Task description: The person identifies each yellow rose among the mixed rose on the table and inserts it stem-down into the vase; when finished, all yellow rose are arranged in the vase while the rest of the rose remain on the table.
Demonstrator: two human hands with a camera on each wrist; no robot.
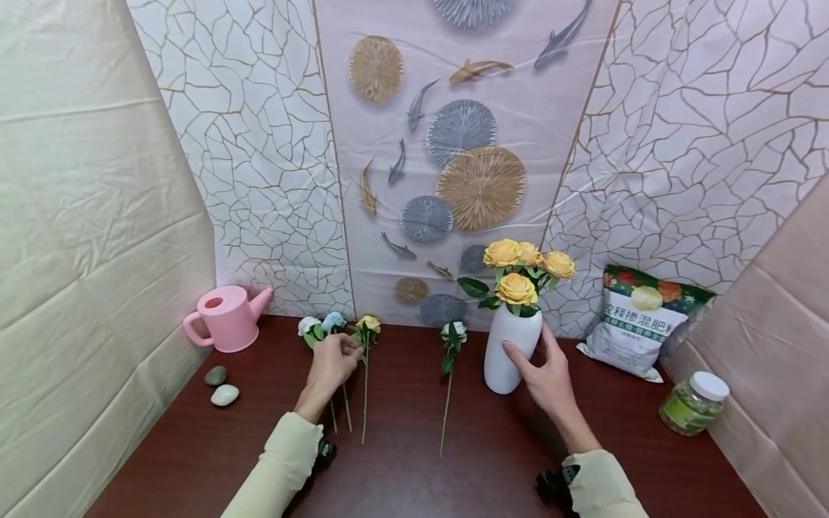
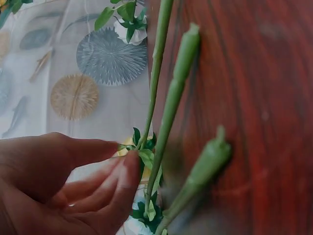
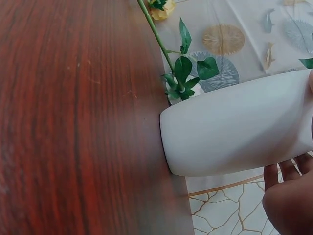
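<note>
My left hand (image 1: 333, 363) pinches a yellow artificial rose (image 1: 369, 323) just below its bloom, between thumb and index fingertip. The rose's long green stem (image 2: 155, 73) points toward me. Beside it lie a light blue rose (image 1: 333, 320) and a white rose (image 1: 307, 326), partly hidden by the left hand. On the right, my right hand (image 1: 550, 378) holds a white vase (image 3: 234, 127), thumb in front and fingers around its far side. Several yellow roses (image 1: 517, 288) with green leaves stand in the vase. Another white rose (image 1: 455, 332) lies between the hands.
A pink watering can (image 1: 229, 320) stands at the back left, with two stones (image 1: 224, 395) in front. To the right are a fertilizer bag (image 1: 637, 324) and a white-lidded jar (image 1: 694, 404). Patterned cloth (image 1: 414, 144) hangs behind the dark red table (image 1: 401, 475).
</note>
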